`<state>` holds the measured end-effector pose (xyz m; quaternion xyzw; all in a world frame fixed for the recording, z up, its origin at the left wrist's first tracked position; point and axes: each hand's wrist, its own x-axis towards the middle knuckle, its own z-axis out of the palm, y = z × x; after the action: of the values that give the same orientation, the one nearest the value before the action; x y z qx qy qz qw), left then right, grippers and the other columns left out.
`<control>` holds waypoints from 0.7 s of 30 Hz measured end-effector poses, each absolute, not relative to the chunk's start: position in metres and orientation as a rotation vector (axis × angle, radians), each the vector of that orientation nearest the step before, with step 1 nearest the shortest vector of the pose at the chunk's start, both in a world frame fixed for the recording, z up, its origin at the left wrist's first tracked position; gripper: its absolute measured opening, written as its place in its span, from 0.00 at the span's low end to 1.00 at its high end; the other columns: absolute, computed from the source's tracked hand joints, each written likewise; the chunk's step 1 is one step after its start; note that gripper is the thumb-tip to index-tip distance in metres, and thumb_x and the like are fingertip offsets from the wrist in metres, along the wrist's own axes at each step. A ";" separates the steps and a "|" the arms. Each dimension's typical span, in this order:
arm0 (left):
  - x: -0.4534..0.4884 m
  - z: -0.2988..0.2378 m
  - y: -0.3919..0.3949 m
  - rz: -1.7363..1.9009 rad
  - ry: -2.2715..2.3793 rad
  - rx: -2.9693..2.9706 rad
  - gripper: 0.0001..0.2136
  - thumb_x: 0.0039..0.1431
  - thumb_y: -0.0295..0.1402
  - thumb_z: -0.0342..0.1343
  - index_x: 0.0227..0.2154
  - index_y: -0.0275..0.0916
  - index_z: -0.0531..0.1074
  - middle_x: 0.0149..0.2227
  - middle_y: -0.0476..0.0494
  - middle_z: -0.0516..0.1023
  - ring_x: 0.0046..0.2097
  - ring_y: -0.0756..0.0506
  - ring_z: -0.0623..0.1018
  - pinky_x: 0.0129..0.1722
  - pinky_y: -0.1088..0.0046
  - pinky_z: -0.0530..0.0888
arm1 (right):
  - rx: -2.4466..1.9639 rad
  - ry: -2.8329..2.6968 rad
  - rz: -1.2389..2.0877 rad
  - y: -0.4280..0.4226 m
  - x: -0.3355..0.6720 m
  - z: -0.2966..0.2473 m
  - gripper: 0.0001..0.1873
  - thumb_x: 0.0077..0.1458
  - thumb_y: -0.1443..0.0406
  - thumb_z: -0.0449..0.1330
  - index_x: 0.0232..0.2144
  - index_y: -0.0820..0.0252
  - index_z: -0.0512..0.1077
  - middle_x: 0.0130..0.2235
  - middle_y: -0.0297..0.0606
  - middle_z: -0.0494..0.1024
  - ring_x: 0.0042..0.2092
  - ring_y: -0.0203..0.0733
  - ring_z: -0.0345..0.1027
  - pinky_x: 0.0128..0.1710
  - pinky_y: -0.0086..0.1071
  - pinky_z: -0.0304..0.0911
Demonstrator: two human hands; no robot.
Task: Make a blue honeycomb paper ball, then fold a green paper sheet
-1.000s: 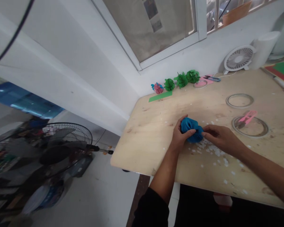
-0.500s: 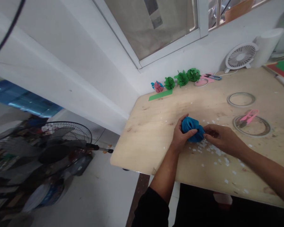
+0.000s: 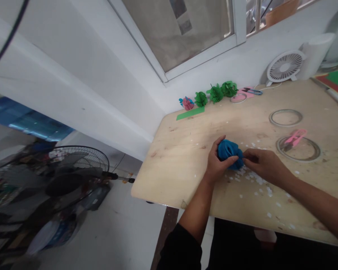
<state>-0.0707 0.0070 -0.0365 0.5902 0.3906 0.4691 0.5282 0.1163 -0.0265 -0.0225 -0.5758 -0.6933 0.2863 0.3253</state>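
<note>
A blue paper ball [image 3: 228, 150], folded and ruffled, is held just over the wooden table [image 3: 169, 161]. My left hand [image 3: 215, 161] wraps round its left side, with the thumb lying across the front. At the ball's right edge, my right hand [image 3: 260, 163] pinches with thumb and index finger; whether it grips the ball's edge or a small scrap there is too small to tell. Many small white paper bits [image 3: 259, 178] lie scattered under and beside both hands.
Several green paper balls [image 3: 215, 93] and a pink-and-blue one [image 3: 187, 103] line the wall, by a green strip [image 3: 190, 113]. To the right are tape rings [image 3: 285, 118], pink thread snips [image 3: 295, 140], blue-handled snips [image 3: 252, 91] and a small white fan [image 3: 285, 66]. A floor fan [image 3: 79, 161] stands left.
The blue paper ball has turned slightly in my left hand, and its front folds look different. My right hand stays pinched at its right edge.
</note>
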 end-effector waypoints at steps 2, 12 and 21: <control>-0.071 -0.036 0.007 1.130 0.935 1.421 0.40 0.43 0.46 0.73 0.60 0.47 0.66 0.52 0.42 0.74 0.53 0.38 0.74 0.57 0.55 0.69 | -1.505 -1.814 0.748 -0.027 0.116 -0.022 0.11 0.50 0.58 0.54 0.24 0.55 0.72 0.21 0.32 0.75 0.24 0.39 0.67 0.26 0.31 0.57; -0.073 -0.038 0.007 1.179 0.923 1.411 0.39 0.44 0.44 0.73 0.60 0.47 0.66 0.54 0.41 0.73 0.54 0.38 0.74 0.58 0.56 0.69 | -1.491 -1.822 0.783 -0.028 0.115 -0.019 0.11 0.50 0.57 0.55 0.28 0.55 0.73 0.25 0.34 0.77 0.26 0.40 0.68 0.28 0.32 0.60; -0.072 -0.038 0.008 1.229 0.938 1.362 0.40 0.43 0.46 0.73 0.60 0.46 0.64 0.54 0.41 0.73 0.54 0.38 0.74 0.58 0.56 0.68 | -1.399 -1.703 0.571 -0.031 0.113 -0.020 0.12 0.55 0.57 0.56 0.38 0.55 0.72 0.29 0.37 0.78 0.27 0.40 0.69 0.30 0.34 0.65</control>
<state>-0.0723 0.0078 -0.0376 0.5666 0.3902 0.5116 0.5147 0.1126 -0.0311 -0.0205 -0.5579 -0.6793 0.2276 0.4189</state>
